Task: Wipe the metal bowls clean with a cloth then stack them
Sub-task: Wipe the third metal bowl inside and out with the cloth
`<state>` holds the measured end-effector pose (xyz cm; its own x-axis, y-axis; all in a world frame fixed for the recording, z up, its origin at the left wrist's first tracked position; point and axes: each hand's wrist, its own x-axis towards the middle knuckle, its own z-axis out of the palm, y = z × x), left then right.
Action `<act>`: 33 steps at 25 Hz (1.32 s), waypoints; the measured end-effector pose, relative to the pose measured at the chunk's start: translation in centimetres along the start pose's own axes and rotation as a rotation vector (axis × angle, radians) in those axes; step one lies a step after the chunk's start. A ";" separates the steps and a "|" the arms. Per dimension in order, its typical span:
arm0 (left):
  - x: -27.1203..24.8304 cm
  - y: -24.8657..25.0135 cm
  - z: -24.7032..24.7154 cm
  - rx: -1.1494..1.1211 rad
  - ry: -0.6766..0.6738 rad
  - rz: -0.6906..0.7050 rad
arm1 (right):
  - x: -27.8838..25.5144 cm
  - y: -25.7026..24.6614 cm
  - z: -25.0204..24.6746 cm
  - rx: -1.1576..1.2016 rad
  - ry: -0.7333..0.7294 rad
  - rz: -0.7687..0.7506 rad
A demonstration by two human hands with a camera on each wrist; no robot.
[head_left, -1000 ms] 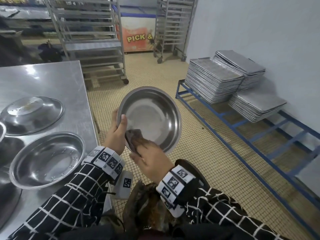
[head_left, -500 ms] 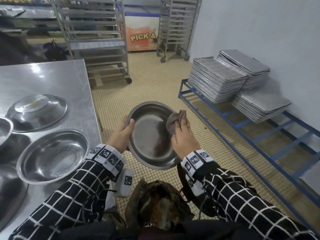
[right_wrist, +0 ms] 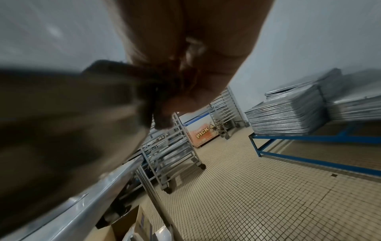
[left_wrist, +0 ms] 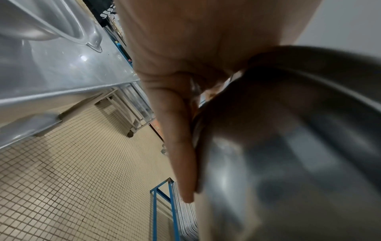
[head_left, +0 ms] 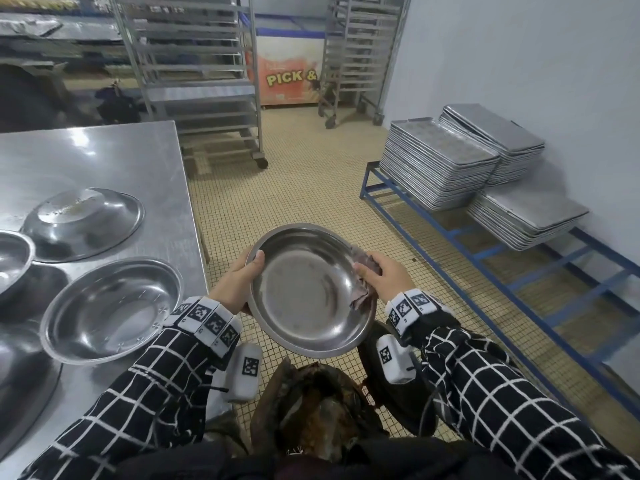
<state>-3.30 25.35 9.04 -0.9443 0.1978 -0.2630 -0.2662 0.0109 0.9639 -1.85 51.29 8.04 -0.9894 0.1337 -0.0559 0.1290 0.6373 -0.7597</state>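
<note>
Held just off the steel surface's (head_left: 104, 157) near edge, the held bowl (head_left: 304, 292) looks light, stiff and slippery, best gripped at its rim as the left hand (head_left: 239, 285) grips it, while the right hand's (head_left: 384, 275) fingers pinch one soft cloth (head_left: 362, 289) there; at least four more bowls sit on that surface.
</note>
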 end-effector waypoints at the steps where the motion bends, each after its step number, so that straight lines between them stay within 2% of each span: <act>1: -0.3 0.1 0.3 -0.028 0.005 0.019 | -0.2 0.1 0.4 0.051 0.052 0.025; 6: -0.4 0.6 2.0 -0.071 0.038 0.148 | -1.3 0.0 1.6 0.204 0.259 0.189; 9: -0.2 0.2 2.8 -0.063 0.125 0.199 | -2.9 -0.2 2.4 0.321 0.361 0.273; 11: -0.3 0.2 3.4 -0.069 0.207 0.234 | -4.2 -0.7 3.2 0.380 0.404 0.294; 13: -0.5 0.1 3.8 -0.071 0.234 0.266 | -4.7 -1.4 3.2 0.422 0.423 0.285; 15: -0.5 0.1 3.7 -0.047 0.172 0.258 | -4.3 -1.8 1.8 0.419 0.410 0.269; 19: 0.4 0.3 1.5 -0.152 -0.139 0.064 | -3.3 -1.7 -2.3 0.253 0.231 0.144; 21: 0.2 -0.1 1.1 -0.160 -0.172 -0.034 | -3.5 -1.6 -2.8 0.157 0.175 0.083; 24: -0.3 -0.9 1.7 -0.101 -0.087 -0.085 | -4.5 -1.1 -2.5 0.209 0.205 0.110; 28: -0.3 -1.4 2.8 0.001 0.051 -0.011 | -5.9 -0.4 -2.2 0.343 0.244 0.182; 33: -1.5 -1.1 6.6 -0.173 0.167 0.167 | -6.9 -2.0 1.2 0.600 0.504 0.229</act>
<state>-0.33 31.54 8.69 -0.9928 0.0181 -0.1184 -0.1197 -0.1785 0.9766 4.65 48.19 9.13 -0.7756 0.6281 -0.0620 0.1252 0.0567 -0.9905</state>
